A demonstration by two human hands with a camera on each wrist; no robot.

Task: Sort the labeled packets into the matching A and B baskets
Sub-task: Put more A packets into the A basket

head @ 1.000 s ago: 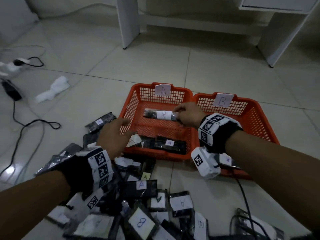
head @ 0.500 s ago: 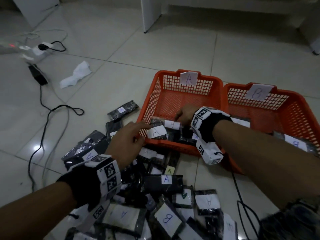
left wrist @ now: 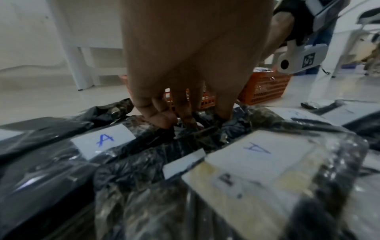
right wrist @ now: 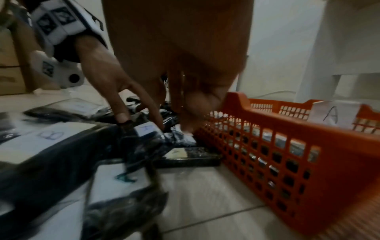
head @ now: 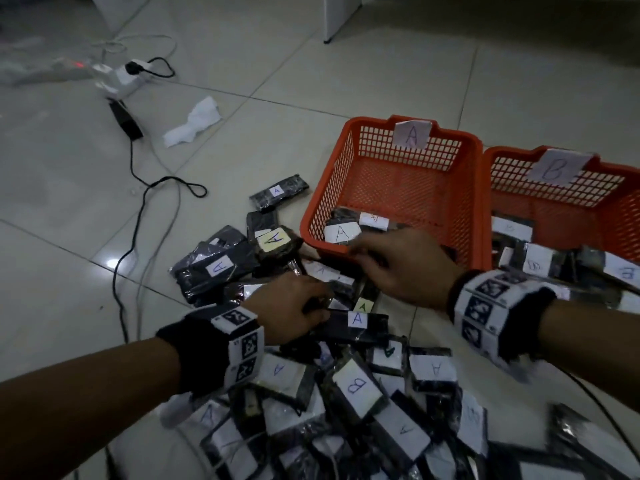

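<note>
Two orange baskets stand side by side, basket A (head: 381, 121) on the left and basket B (head: 554, 202) on the right, each with labeled packets (head: 341, 232) inside. A pile of black packets (head: 356, 386) with white A and B labels lies in front of them. My left hand (head: 320, 308) pinches a black packet labeled A (head: 360, 325) at the top of the pile; the right wrist view shows its thumb and forefinger on that packet (right wrist: 146, 129). My right hand (head: 360, 251) hovers over basket A's front rim (right wrist: 267, 146), fingers relaxed, holding nothing.
A lone A packet (head: 278, 192) lies left of basket A. Black cables (head: 138, 216), a power strip (head: 121, 77) and a crumpled tissue (head: 194, 123) lie on the tiled floor to the left. A white furniture leg (head: 339, 15) stands behind.
My right hand let go of a packet inside basket A and drew back to its front rim. My left hand dropped onto the pile and took hold of an A packet.
</note>
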